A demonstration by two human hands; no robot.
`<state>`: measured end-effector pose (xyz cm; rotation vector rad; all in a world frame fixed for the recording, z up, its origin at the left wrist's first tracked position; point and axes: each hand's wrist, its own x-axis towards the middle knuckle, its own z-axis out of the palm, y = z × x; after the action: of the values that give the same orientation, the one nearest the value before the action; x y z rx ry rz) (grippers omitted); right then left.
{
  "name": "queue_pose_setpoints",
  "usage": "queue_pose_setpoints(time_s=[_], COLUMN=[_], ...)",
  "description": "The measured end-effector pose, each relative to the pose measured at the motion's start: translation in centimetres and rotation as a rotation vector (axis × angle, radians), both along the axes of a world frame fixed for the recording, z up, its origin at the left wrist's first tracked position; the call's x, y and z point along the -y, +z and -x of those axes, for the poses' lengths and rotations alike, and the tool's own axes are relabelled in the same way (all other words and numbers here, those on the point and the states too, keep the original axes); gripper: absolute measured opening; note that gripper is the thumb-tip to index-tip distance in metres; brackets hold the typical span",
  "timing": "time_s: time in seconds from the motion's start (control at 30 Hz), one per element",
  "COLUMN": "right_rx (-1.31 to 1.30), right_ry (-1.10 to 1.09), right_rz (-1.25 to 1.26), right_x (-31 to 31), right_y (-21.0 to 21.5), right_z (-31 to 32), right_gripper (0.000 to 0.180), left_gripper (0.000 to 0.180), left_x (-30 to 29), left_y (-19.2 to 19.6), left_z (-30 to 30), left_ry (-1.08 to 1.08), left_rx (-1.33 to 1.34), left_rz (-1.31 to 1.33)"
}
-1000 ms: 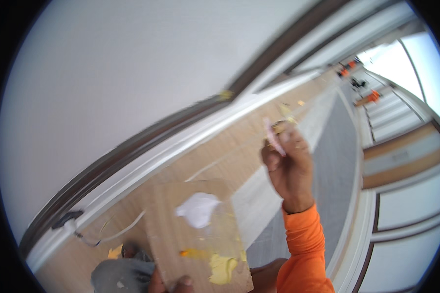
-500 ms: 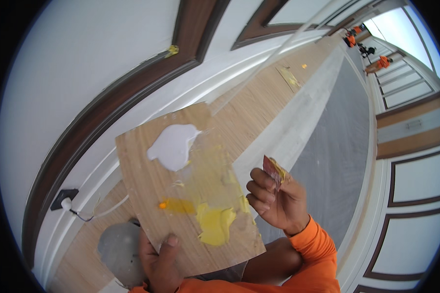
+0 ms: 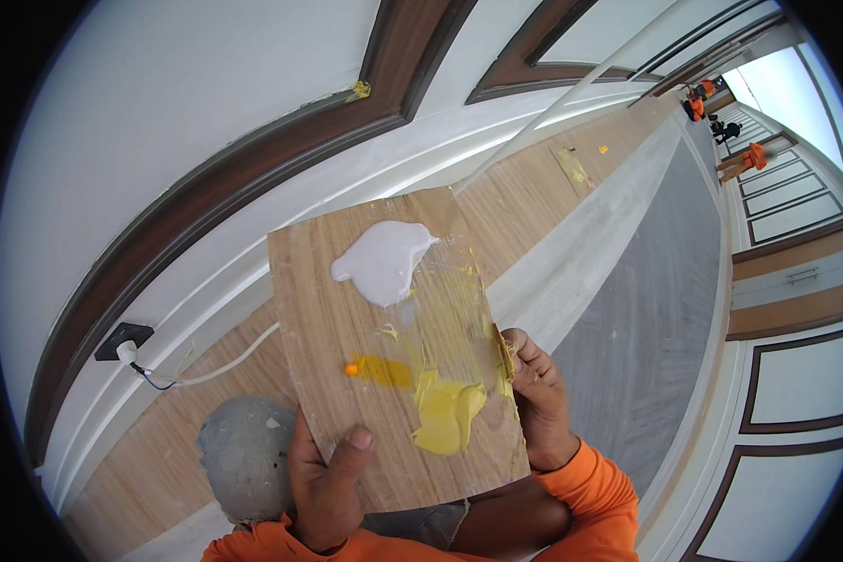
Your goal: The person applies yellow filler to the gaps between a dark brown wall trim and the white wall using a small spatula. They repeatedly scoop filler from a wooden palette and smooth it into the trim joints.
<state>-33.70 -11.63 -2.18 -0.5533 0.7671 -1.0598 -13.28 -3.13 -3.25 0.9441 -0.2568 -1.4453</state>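
My left hand (image 3: pixel 328 487) grips the lower edge of a wooden board (image 3: pixel 337 318), thumb on top. On the board lie a white paste blob (image 3: pixel 384 262), a smeared yellow paste patch (image 3: pixel 445 412) and a small orange dab (image 3: pixel 375 370). My right hand (image 3: pixel 541 403) is at the board's right edge, closed on a small scraper (image 3: pixel 504 356). The scraper's yellow-coated blade touches the edge beside the yellow paste. Most of the scraper is hidden by my fingers.
A wall with dark brown curved trim (image 3: pixel 253 169) rises ahead, with a black socket and white cable (image 3: pixel 122 342) low on it. Wood flooring meets a grey floor strip (image 3: pixel 646 309). My grey-clad knee (image 3: pixel 248 454) shows below. People in orange (image 3: pixel 754 155) work far down the corridor.
My right hand came down from a raised position to the board's right edge, scraper still in it. The board now sits higher and closer, and the view has tilted down.
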Motion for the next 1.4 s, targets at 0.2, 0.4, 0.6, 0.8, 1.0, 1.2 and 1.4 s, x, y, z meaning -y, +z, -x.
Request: queue_pose_setpoints(time_s=[0.2, 0.4, 0.6, 0.8, 1.0, 1.2, 1.4], right_rx=[-0.131, -0.248, -0.342, -0.589, -0.816, -0.9, -1.146], right_ry=[0.0, -0.172, -0.317, -0.252, -0.267, -0.424, -0.314], right_rz=[0.018, 0.201, 0.402, 0.662, 1.049, 0.942, 1.1], right_x=[1.0, 2.9, 3.1, 1.8, 3.5, 7.8, 12.9], right_y=[0.0, -0.6, 1.8, 1.2, -0.8, 1.9, 4.7], right_z=[-0.2, 2.3, 1.0, 0.1, -0.7, -2.0, -7.1], right_gripper=[0.015, 0.018, 0.025, 0.032, 0.023, 0.016, 0.019], left_gripper=[0.062, 0.069, 0.054, 0.052, 0.053, 0.053, 0.056], left_x=[-0.3, -0.2, -0.5, -0.8, -1.1, -0.6, -0.7], left_y=[-0.4, -0.2, -2.0, -2.8, -2.9, -0.2, -1.2], left_z=[-0.6, -0.9, -2.5, -2.5, -3.1, -4.3, -6.1], left_ry=[0.044, 0.092, -0.078, -0.097, -0.092, -0.11, -0.263], left_rx=[0.015, 0.038, 0.044, 0.012, -0.063, -0.179, -0.167], left_rz=[-0.001, -0.016, 0.069, 0.079, 0.088, 0.119, 0.016])
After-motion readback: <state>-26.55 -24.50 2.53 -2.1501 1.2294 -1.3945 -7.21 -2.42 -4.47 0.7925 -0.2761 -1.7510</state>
